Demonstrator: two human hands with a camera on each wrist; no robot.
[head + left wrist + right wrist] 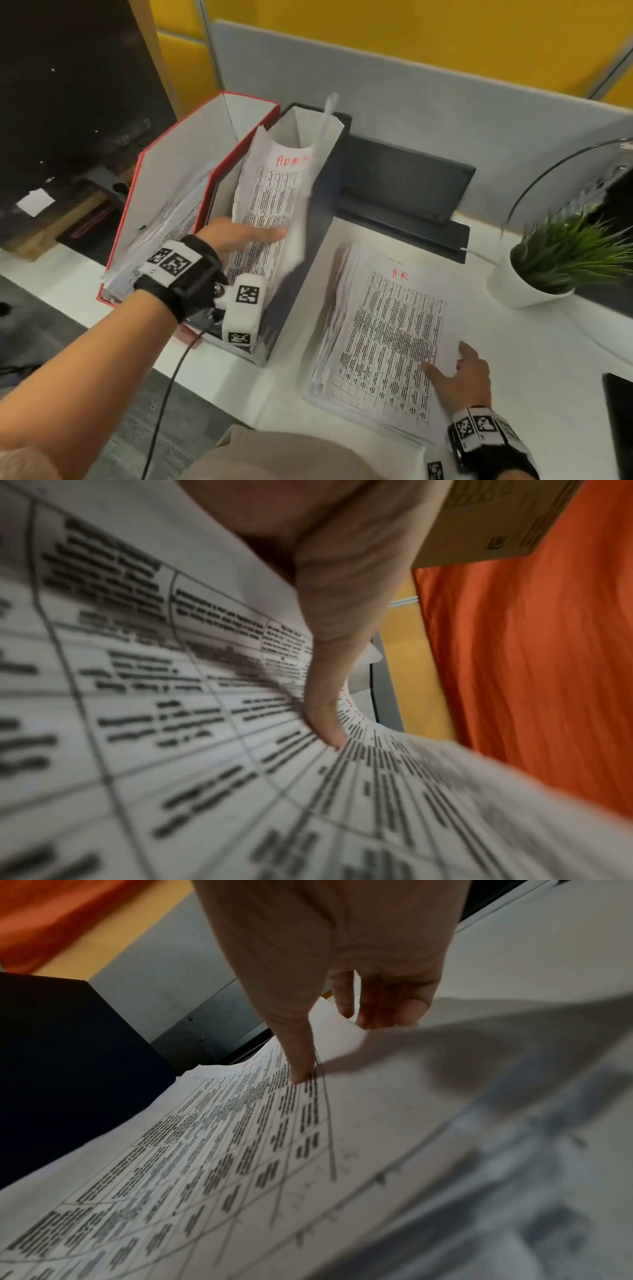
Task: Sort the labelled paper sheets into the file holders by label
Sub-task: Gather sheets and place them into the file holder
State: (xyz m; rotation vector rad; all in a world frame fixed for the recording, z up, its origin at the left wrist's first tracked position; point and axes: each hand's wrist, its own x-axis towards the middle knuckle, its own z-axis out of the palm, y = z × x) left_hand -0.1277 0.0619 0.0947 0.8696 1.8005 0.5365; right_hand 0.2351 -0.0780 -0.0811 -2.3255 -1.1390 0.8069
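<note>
The left hand (236, 236) holds the white printed sheet marked "ADM" in red (270, 202), which stands curled inside the dark, white-lined cardboard file holder (301, 212) toward the far left of the white bench (565, 359). In the left wrist view the thumb (329, 685) presses on the printed face; the other fingers are hidden behind the paper, so the grip is judged to be a pinch. Just left of this holder stands the red-edged cardboard file holder (164, 178), which already contains papers.

The right hand (462, 373) rests on the stack of white printed sheets topped with a red "H-R" label (387, 339), lying flat near the front edge of the bench. Its fingers (298, 1053) are extended and relaxed, fingertips touching the top sheet, gripping nothing.

Step in hand: seating the ADM sheet in its holder. Procedure, as judged:
1. Guide the sheet's lower edge down along the holder's inner wall until it bottoms out.
2. Let the curl flatten against the papers behind it before releasing; a bowed sheet may spring out.
3. Keep the right fingertips on the stack so it does not shift.
4. Read the next label before lifting; peel only one sheet.

A white pot with a green plant (534, 274) stands toward the right edge.
</note>
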